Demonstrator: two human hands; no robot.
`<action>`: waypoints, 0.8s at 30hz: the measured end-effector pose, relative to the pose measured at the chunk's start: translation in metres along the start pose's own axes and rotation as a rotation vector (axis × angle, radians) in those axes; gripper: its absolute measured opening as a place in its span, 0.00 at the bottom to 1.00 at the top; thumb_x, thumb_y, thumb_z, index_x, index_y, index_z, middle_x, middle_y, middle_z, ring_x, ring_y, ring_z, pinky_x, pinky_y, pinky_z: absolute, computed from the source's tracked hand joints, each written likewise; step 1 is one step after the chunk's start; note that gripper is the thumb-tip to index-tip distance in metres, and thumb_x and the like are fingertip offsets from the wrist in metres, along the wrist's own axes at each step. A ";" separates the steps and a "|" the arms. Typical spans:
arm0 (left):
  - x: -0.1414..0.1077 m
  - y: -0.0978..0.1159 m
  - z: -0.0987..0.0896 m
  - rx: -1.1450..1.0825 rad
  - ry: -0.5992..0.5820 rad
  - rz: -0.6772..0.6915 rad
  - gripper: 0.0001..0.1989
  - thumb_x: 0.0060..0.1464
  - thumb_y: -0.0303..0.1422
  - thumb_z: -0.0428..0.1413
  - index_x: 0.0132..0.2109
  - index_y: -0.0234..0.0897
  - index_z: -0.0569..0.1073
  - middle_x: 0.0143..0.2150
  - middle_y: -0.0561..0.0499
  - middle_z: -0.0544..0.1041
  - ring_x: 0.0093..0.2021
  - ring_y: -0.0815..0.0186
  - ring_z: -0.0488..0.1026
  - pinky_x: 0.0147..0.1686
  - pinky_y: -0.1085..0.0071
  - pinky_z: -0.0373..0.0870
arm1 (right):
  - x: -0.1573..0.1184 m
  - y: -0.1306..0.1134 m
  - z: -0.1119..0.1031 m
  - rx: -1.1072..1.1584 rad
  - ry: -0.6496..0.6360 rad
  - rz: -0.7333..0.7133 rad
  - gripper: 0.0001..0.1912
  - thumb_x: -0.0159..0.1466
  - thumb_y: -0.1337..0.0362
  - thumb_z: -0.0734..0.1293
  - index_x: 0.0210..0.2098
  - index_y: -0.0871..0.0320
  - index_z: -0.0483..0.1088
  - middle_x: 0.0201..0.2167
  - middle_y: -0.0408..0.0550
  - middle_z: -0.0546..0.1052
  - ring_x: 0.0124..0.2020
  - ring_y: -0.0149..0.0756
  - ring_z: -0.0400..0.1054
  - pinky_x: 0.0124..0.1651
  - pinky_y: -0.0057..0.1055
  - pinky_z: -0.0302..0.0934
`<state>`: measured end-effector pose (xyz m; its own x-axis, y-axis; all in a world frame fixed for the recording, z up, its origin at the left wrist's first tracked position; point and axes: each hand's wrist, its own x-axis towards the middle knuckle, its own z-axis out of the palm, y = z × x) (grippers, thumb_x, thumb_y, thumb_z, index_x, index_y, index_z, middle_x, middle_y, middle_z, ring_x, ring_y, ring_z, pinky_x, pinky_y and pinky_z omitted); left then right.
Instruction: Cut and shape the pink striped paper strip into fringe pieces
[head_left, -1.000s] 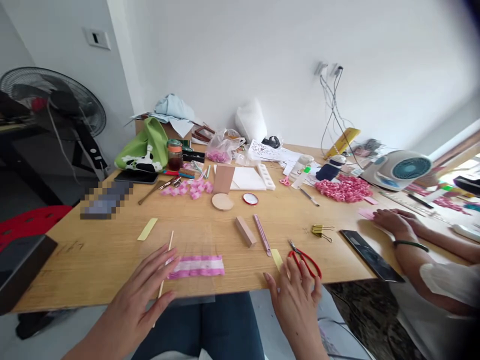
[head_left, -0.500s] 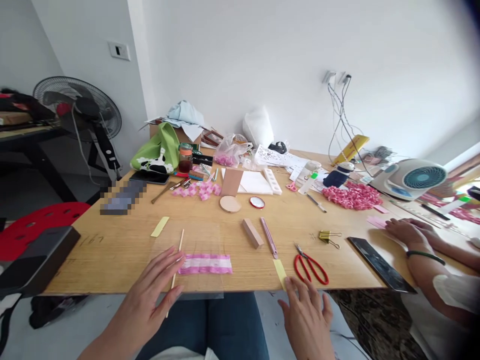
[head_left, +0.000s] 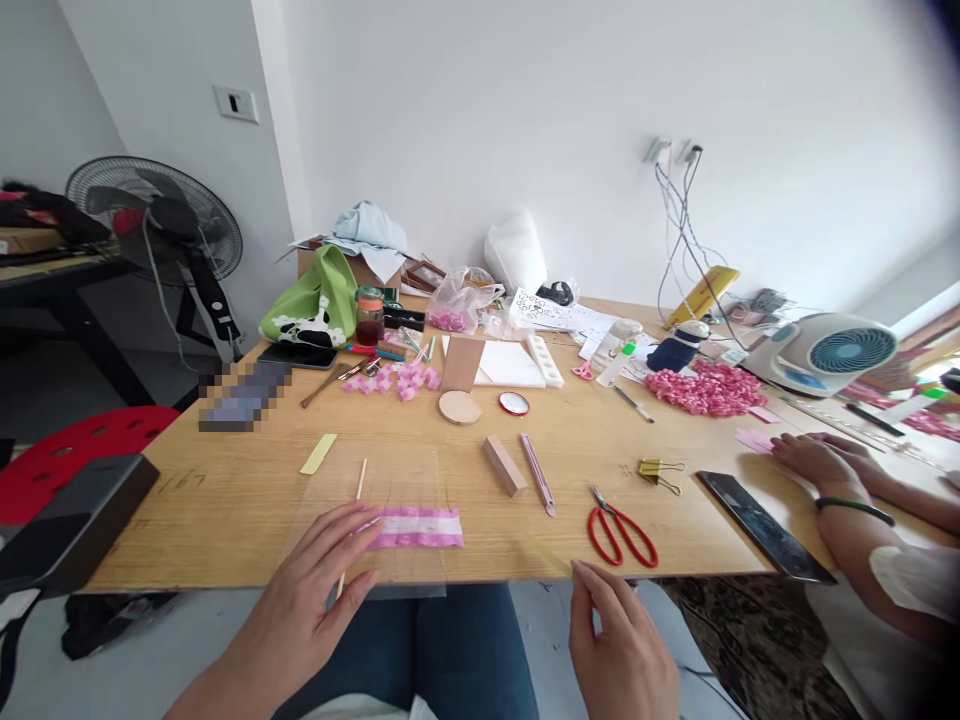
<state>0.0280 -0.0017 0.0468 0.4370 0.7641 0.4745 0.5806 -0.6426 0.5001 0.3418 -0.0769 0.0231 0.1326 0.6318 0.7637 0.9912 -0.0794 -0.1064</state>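
Observation:
My left hand (head_left: 322,565) lies with fingers stretched over a thin wooden stick (head_left: 361,478) and the left end of a pleated pink-and-white strip (head_left: 424,527). Both rest on a clear plastic sheet (head_left: 409,472) at the table's front edge; my fingers hide the stick's middle. My right hand (head_left: 619,635) pinches the near end of a thin yellow strip (head_left: 551,555), tilted and seen nearly edge-on. Just beyond it are red-handled scissors (head_left: 621,530). Another yellow strip (head_left: 319,453) lies beyond the sheet's upper left corner.
A wooden block (head_left: 505,466), pink craft knife (head_left: 538,475) and gold binder clip (head_left: 660,474) lie ahead. A dark slab (head_left: 761,525) sits near another person's forearms (head_left: 840,490) at right. Pink petals (head_left: 409,380), a round wooden disc (head_left: 459,407) and clutter fill the back.
My right hand has closed on the yellow strip near the scissors and lifted it from the tabletop. My left hand has slid slightly right over the pink strip.

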 end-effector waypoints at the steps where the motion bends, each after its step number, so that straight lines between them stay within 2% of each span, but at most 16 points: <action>1: 0.002 0.003 -0.001 -0.078 -0.010 -0.072 0.17 0.60 0.34 0.54 0.57 0.48 0.71 0.55 0.51 0.74 0.57 0.61 0.69 0.55 0.66 0.68 | 0.004 -0.008 -0.004 0.039 0.039 0.024 0.13 0.69 0.62 0.58 0.39 0.59 0.73 0.34 0.48 0.78 0.32 0.35 0.73 0.35 0.29 0.62; 4: 0.009 0.014 -0.001 -0.405 -0.119 -0.400 0.15 0.61 0.42 0.52 0.50 0.44 0.75 0.43 0.48 0.78 0.40 0.64 0.74 0.40 0.70 0.73 | 0.011 -0.040 -0.012 0.161 0.140 0.048 0.08 0.66 0.68 0.64 0.42 0.57 0.73 0.36 0.47 0.79 0.33 0.32 0.74 0.38 0.26 0.64; 7: 0.020 0.027 0.003 -0.740 -0.221 -0.656 0.25 0.56 0.51 0.54 0.54 0.39 0.72 0.35 0.49 0.76 0.27 0.69 0.70 0.23 0.75 0.67 | 0.009 -0.075 -0.011 0.324 0.089 -0.060 0.12 0.65 0.72 0.63 0.46 0.57 0.73 0.38 0.50 0.79 0.37 0.34 0.75 0.40 0.27 0.66; 8: 0.023 0.030 0.005 -0.819 -0.211 -0.704 0.29 0.54 0.52 0.55 0.56 0.38 0.69 0.34 0.50 0.75 0.25 0.70 0.68 0.19 0.76 0.63 | 0.007 -0.086 -0.009 0.377 0.091 -0.090 0.12 0.65 0.73 0.62 0.45 0.58 0.73 0.38 0.51 0.79 0.36 0.34 0.75 0.38 0.28 0.67; 10: 0.029 0.035 0.008 -0.924 -0.152 -0.762 0.32 0.51 0.50 0.59 0.58 0.38 0.65 0.32 0.53 0.72 0.23 0.71 0.66 0.18 0.76 0.60 | 0.004 -0.105 -0.003 0.475 0.142 -0.148 0.12 0.64 0.74 0.62 0.42 0.58 0.74 0.34 0.52 0.79 0.33 0.35 0.74 0.35 0.29 0.68; 12: 0.033 0.036 0.010 -0.985 -0.127 -0.776 0.33 0.49 0.47 0.61 0.58 0.37 0.64 0.31 0.55 0.70 0.24 0.71 0.67 0.20 0.75 0.63 | 0.001 -0.116 0.002 0.577 0.157 -0.211 0.13 0.62 0.75 0.62 0.42 0.58 0.74 0.32 0.51 0.79 0.32 0.35 0.74 0.33 0.29 0.69; 14: 0.036 0.034 0.010 -1.010 -0.141 -0.763 0.32 0.48 0.44 0.62 0.57 0.37 0.64 0.31 0.55 0.69 0.26 0.71 0.67 0.23 0.74 0.66 | -0.003 -0.120 0.006 0.663 0.110 -0.229 0.15 0.61 0.74 0.63 0.44 0.56 0.74 0.32 0.50 0.79 0.31 0.36 0.74 0.32 0.30 0.70; 17: 0.040 0.029 0.006 -0.985 -0.176 -0.760 0.29 0.49 0.41 0.61 0.56 0.37 0.64 0.32 0.55 0.70 0.27 0.72 0.67 0.27 0.73 0.67 | -0.011 -0.117 0.012 0.799 -0.020 -0.061 0.17 0.62 0.71 0.64 0.49 0.52 0.73 0.34 0.50 0.78 0.32 0.37 0.74 0.33 0.31 0.70; 21: 0.049 0.026 0.002 -0.966 -0.261 -0.748 0.28 0.47 0.39 0.62 0.54 0.38 0.66 0.33 0.56 0.68 0.30 0.71 0.67 0.33 0.71 0.69 | -0.021 -0.115 0.021 1.008 -0.149 0.277 0.12 0.65 0.64 0.63 0.45 0.53 0.75 0.35 0.50 0.77 0.35 0.37 0.73 0.36 0.29 0.69; 24: 0.058 0.027 0.002 -0.911 -0.338 -0.669 0.26 0.48 0.37 0.61 0.54 0.37 0.67 0.32 0.56 0.67 0.33 0.70 0.67 0.36 0.71 0.67 | -0.025 -0.117 0.028 1.176 -0.256 0.494 0.12 0.65 0.61 0.63 0.46 0.54 0.74 0.29 0.45 0.74 0.26 0.32 0.70 0.29 0.25 0.66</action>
<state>0.0704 0.0252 0.0861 0.4713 0.8525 -0.2260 0.1186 0.1927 0.9741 0.2226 -0.0618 -0.0021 0.3451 0.8687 0.3553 0.2215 0.2925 -0.9303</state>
